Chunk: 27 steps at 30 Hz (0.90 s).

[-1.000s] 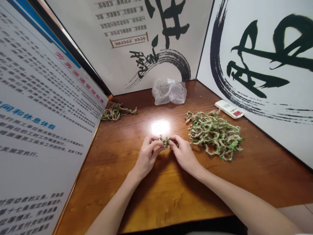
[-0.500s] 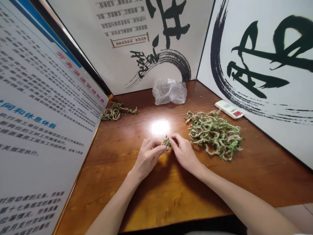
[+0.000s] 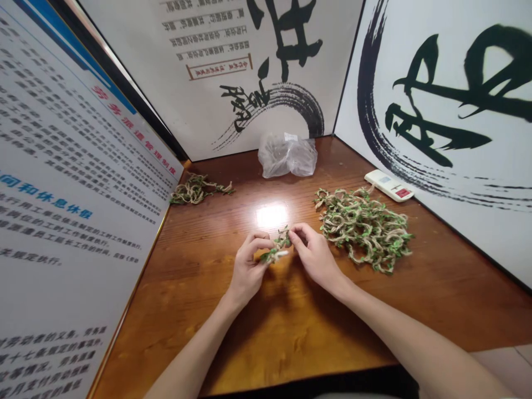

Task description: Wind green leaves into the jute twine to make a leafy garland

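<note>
A short piece of jute twine with small green leaves point(image 3: 277, 247) is pinched between both hands above the middle of the wooden table point(image 3: 291, 321). My left hand point(image 3: 247, 266) grips its lower end with fingers closed. My right hand point(image 3: 315, 254) pinches its upper end between thumb and forefinger. A large loose heap of the same leafy twine point(image 3: 366, 227) lies just to the right of my right hand. A smaller bundle of twine point(image 3: 195, 189) rests at the far left by the board.
A crumpled clear plastic bag point(image 3: 287, 155) sits at the back of the table. A white remote-like device with a red patch point(image 3: 389, 185) lies at the right, against the calligraphy panel point(image 3: 449, 111). Printed boards wall in the left and back sides.
The twine piece has been drawn out a little between my fingers and now hangs lower toward my left hand. Both hands stay in nearly the same place.
</note>
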{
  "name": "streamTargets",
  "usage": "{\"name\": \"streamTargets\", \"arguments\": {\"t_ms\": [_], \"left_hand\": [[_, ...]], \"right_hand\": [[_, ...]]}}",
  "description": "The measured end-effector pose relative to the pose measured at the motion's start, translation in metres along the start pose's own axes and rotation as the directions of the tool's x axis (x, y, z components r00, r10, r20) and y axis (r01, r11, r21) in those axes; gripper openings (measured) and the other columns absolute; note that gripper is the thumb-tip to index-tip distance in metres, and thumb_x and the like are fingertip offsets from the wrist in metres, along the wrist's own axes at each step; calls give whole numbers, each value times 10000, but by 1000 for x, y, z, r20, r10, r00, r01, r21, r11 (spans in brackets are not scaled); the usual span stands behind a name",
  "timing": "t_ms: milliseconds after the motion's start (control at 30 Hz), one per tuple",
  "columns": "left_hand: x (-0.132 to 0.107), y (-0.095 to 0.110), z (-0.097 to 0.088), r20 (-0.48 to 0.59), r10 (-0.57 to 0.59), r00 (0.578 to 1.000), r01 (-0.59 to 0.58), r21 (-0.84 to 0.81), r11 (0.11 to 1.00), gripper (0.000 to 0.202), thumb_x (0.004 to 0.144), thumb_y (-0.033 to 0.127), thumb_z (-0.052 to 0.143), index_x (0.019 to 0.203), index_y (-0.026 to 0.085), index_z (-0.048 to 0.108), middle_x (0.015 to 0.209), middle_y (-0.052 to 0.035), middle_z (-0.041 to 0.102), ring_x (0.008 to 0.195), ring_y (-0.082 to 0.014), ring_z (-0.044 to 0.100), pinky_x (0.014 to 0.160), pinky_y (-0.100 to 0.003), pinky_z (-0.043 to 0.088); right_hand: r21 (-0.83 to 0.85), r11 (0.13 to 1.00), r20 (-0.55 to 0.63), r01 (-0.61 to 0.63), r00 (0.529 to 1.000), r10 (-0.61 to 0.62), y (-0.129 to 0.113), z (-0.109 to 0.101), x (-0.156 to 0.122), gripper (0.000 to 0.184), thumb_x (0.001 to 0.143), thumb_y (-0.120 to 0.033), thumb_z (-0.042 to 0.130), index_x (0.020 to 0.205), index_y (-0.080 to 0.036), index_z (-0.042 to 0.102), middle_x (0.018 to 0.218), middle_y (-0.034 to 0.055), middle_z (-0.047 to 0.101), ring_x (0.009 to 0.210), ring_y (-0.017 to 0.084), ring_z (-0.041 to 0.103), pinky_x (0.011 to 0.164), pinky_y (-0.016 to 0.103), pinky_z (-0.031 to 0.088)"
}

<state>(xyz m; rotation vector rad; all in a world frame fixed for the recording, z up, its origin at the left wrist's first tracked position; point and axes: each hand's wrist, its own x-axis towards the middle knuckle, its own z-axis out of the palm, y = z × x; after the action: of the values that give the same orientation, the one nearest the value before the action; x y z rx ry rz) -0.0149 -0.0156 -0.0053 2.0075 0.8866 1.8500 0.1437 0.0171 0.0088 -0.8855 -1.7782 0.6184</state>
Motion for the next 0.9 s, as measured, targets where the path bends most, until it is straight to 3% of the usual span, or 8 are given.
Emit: {"name": "streamTargets", "arguments": {"t_ms": [200, 467, 700, 900], "left_hand": [[4, 1, 1, -40, -282, 959, 273, -157, 949, 180, 809, 306, 678, 786, 159, 576, 795, -13, 580, 761, -110, 552, 718, -198, 449], [4, -10, -2, -142, -401, 905, 360, -243, 901, 268, 755, 368, 730, 811, 141, 599, 814, -33, 621, 799, -131, 587, 759, -227, 467], [5, -11, -4, -198, -454, 869, 404, -246, 881, 341, 695, 391, 774, 767, 132, 564, 736, -6, 593, 699, -101, 575, 669, -185, 443], [9, -17, -13, -278, -459, 844, 397, -254, 882, 380, 696, 431, 769, 801, 136, 553, 734, -10, 607, 699, -110, 592, 695, -205, 465]], "right_hand": [[87, 996, 52, 9, 999, -13, -2, -2, 2, 214, 913, -356, 483, 881, -163, 569, 735, 35, 644, 689, 157, 617, 673, 266, 449], [69, 997, 66, -26, 998, 21, -3, -3, 2, 180, 895, -326, 518, 874, -165, 594, 686, 11, 612, 627, 140, 575, 633, 253, 415], [22, 998, 122, -52, 991, 49, -2, -5, 3, 147, 889, -282, 543, 870, -169, 635, 670, -4, 612, 623, 130, 559, 635, 239, 390], [-27, 999, 147, -25, 989, 29, -4, -8, 5, 204, 894, -241, 529, 1023, -192, 680, 675, -2, 627, 646, 140, 584, 667, 240, 410]]}}
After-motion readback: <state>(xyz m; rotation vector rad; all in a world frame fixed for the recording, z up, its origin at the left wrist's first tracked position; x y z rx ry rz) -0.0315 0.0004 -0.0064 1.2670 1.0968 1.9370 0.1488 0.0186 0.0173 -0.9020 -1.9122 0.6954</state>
